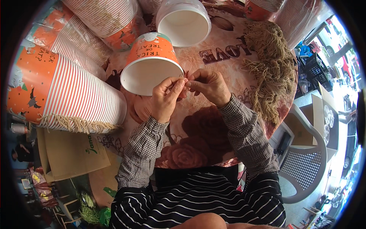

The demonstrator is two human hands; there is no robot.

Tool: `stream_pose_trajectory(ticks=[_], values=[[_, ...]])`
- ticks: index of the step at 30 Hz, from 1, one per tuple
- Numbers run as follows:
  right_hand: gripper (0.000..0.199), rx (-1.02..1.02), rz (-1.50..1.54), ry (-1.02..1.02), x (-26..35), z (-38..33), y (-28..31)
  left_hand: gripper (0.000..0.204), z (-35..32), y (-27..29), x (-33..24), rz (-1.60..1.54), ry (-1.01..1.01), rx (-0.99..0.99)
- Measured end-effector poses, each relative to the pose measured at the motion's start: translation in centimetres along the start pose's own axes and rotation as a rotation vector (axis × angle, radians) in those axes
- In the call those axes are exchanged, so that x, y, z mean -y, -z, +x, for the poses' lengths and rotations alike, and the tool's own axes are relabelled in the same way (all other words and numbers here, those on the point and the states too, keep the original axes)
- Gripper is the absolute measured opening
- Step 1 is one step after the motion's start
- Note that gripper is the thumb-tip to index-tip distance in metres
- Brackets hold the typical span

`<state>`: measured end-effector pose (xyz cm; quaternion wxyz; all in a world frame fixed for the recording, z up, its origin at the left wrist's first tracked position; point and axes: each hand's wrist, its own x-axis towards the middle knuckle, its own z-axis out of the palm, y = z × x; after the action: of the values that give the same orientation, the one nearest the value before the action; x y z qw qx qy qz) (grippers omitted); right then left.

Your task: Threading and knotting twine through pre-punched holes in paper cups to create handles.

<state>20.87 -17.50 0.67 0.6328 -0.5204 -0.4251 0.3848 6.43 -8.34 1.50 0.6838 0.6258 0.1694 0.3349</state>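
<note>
Both my hands meet just beside the right rim of an orange printed paper bucket [152,49], which lies tipped over with its white inside toward me. My left hand [166,97] is closed in a pinch, fingertips close to the rim. Against it, the thumb and fingers of my right hand [213,86] pinch together too. Whatever sits between the fingertips is too small to make out. To the right lies a loose heap of tan cords [267,68] on the flowered tablecloth [206,126].
A long nested stack of orange buckets [84,89] with tan cords along its side lies at the left. Plastic-wrapped stacks [103,17] and a white-mouthed bucket stack [185,28] stand behind. A cardboard box [72,154] is at lower left, a grey plastic chair [305,164] at right.
</note>
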Motion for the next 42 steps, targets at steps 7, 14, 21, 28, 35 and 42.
stream_pose_trajectory(ticks=[7, 14, 21, 28, 35, 42], values=[[0.017, -0.041, -0.152, 0.037, 0.1, 0.1, -0.2, 0.018, 0.3, 0.5, 0.7, 0.081, -0.006, -0.031], [0.016, -0.058, -0.129, 0.045, 0.4, 0.0, -0.5, 0.018, 0.2, 0.0, 0.6, 0.074, -0.022, -0.027], [0.012, -0.128, -0.549, 0.297, 0.9, -0.5, -1.2, 0.017, 0.3, 0.5, 1.5, 0.041, 0.040, -0.086], [0.014, -0.061, -0.523, 0.362, 1.0, -0.6, -1.3, 0.016, 0.4, 0.7, 1.7, -0.121, 0.102, -0.059], [0.009, 0.025, 0.204, -0.180, 1.3, -0.2, -0.3, 0.011, 0.0, -0.1, 1.4, 0.384, -0.239, -0.130], [0.007, 0.086, 0.505, -0.364, 0.8, -0.2, -0.3, 0.007, -0.1, -0.6, 0.8, 0.470, -0.418, -0.129]])
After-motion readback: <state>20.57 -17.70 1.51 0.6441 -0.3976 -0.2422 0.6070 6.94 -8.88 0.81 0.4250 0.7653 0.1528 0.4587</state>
